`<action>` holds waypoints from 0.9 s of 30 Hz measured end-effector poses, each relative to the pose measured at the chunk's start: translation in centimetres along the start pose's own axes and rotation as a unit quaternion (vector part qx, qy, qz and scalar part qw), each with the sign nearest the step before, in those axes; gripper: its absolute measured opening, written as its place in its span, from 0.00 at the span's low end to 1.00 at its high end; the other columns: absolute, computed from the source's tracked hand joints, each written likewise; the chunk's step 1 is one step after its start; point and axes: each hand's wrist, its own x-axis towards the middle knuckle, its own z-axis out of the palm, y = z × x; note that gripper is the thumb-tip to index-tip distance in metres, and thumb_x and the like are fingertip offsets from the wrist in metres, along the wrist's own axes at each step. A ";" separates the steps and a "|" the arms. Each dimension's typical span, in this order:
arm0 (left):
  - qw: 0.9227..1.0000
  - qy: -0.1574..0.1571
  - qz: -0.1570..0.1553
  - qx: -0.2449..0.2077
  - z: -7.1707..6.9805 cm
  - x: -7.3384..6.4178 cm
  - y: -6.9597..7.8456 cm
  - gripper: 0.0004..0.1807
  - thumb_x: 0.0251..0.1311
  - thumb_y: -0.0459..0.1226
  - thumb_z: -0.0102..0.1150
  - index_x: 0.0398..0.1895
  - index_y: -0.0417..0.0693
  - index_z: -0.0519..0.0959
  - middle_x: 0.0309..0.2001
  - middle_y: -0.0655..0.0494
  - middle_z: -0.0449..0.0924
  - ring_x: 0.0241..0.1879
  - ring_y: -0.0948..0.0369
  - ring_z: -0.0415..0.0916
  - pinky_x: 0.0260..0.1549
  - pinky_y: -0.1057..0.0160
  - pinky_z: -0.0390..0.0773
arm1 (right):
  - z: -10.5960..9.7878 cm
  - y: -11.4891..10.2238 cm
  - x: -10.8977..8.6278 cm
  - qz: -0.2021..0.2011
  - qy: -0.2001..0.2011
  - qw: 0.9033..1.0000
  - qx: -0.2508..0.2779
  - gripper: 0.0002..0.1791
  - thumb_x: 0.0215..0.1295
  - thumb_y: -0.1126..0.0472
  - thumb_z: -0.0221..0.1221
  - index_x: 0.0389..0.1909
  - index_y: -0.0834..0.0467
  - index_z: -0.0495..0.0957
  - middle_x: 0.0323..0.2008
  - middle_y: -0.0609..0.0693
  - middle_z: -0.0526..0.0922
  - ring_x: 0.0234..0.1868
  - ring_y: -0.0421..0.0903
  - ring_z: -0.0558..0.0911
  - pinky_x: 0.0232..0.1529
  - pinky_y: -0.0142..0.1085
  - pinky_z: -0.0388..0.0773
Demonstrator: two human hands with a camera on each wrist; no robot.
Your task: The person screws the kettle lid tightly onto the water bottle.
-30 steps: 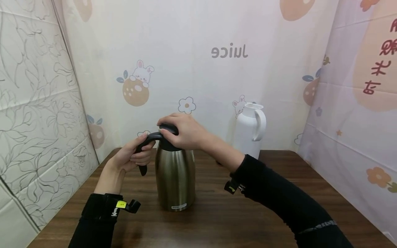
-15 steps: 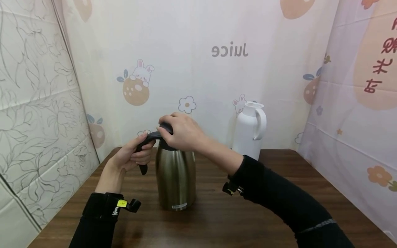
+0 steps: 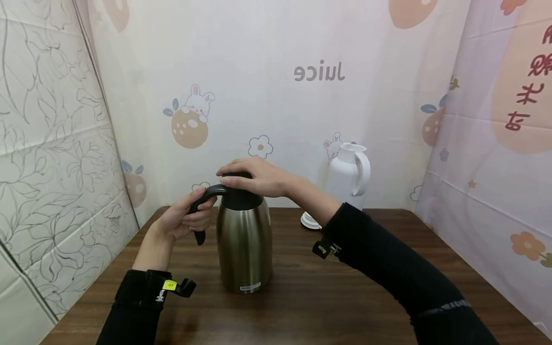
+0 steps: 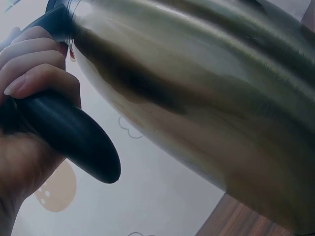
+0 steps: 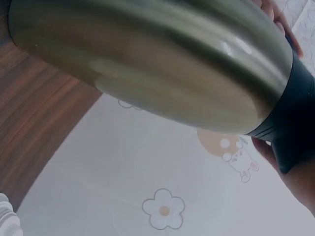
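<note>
Now grips, with the left hand [image 3: 186,216], the thick, curved black plastic handle [image 3: 215,189] of a tall, shiny, gold-brown metal jug [image 3: 244,249]. Has the left fingers wrapped round the handle, with the thumb on its upper part. Shows the low end of the handle poking out under the hand, round and smooth, apart from the side of the jug. Lays the right hand [image 3: 260,176] over the round black plastic top [image 3: 240,200] of the same jug, with the fingers stretched out long and the thumb a little apart from them. Lets a bit of black peek through the gap. Cannot tell about the fingertips on the far side of the top.

Stands the gold-brown jug upright on the brown wood-grain table [image 3: 310,297], with a small whitish label [image 3: 250,287] low on the front. Farther back, to the right, has a tall white jug [image 3: 345,179] with a white loop handle [image 3: 364,175], partly hidden behind the right arm. Near it, on the left, has a small, round, white ridged thing [image 3: 309,221], also partly hidden. Wears black sleeves [image 3: 388,263], with a bright yellow tag [image 3: 170,285] at the left wrist. Behind, has a pale cloth wall [image 3: 258,96] with bunnies, orange fruit and flowers.
</note>
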 end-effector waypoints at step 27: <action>0.998 0.050 -0.020 0.031 0.6 -0.3 0.4 0.26 0.88 0.48 0.18 0.33 0.47 0.62 0.16 0.59 0.51 0.12 0.62 0.44 0.14 0.63 0.44 | 3.7 -3.2 1.5 0.139 0.195 0.962 -0.131 0.24 0.72 0.56 0.43 0.16 0.50 0.78 0.21 0.45 0.77 0.28 0.43 0.76 0.26 0.36 0.71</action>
